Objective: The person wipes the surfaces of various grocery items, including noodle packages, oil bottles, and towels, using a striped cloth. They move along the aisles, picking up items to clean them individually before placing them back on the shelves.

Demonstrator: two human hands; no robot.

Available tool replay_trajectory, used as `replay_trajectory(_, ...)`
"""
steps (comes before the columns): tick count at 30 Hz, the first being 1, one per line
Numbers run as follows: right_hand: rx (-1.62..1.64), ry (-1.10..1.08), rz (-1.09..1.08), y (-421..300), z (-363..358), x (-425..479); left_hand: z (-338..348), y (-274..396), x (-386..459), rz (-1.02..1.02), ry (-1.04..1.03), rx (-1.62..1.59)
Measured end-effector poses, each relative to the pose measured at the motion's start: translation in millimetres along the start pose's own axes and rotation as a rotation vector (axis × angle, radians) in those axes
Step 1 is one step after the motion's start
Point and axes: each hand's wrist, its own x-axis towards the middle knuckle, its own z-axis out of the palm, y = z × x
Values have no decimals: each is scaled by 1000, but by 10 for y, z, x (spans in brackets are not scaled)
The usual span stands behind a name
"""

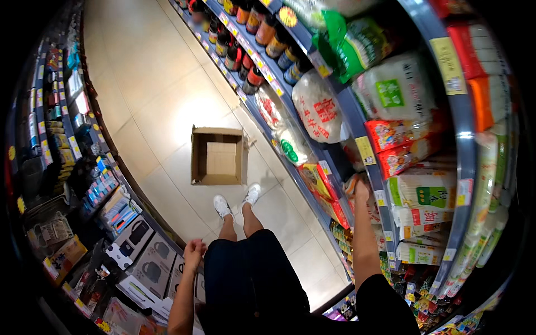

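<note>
My right hand (356, 187) reaches into a shelf on the right, at an orange and clear plastic package (350, 184); whether its fingers hold it is not plain. Just above that hand is a dark gap in the shelf. My left hand (195, 251) hangs beside my left thigh with its fingers loosely curled, and nothing shows in it. An open cardboard box (243, 155) stands on the tiled floor in front of my white shoes; its bottom is visible, with no goods on it.
Shelves with bagged noodles (435, 190), large clear bags (320, 106) and dark sauce bottles (233, 57) line the right side. Boxed kettles (153, 261) and stationery (121, 209) fill the left shelves. A tiled aisle (146, 83) runs between them.
</note>
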Motion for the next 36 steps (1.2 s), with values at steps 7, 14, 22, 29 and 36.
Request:
replay_trajectory(7,276,153,-313,-719,76,384,2503,1287,1073,552,-660,365)
replay_trajectory(14,413,161,-422,-676,72,436,4360,2418,1329,-143,-671,-283)
replay_trajectory(22,377,349,-514,-407,114,-262,4923,2343,1581,22,-653,-692)
replay_trajectory(29,375,230,-620,-43,125,-350,4990,2281,1693,157,-701,-650)
replay_trajectory(36,701,141,-489,-373,118,-475,4755,2049,1454,-51,-731,-390)
